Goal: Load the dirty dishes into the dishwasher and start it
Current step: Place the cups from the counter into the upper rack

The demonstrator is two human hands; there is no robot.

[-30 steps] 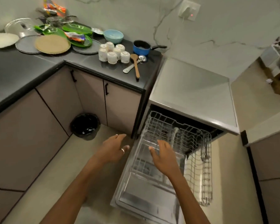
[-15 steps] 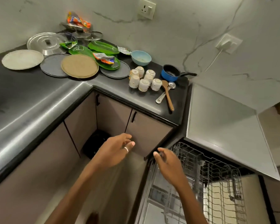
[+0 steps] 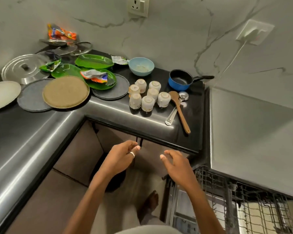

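Holding nothing: left hand (image 3: 120, 159) and right hand (image 3: 177, 164), fingers loosely curled, low at centre frame. Above them on the counter (image 3: 32, 135), inverted cups (image 3: 147, 96), wooden spoon (image 3: 179, 108), blue saucepan (image 3: 180, 80); plates (image 3: 66, 92) at upper left. Open dishwasher rack (image 3: 253, 205) at lower right.

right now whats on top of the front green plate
A crumpled orange and silver wrapper lies on the front green plate. The part beneath it is covered and cannot be seen.
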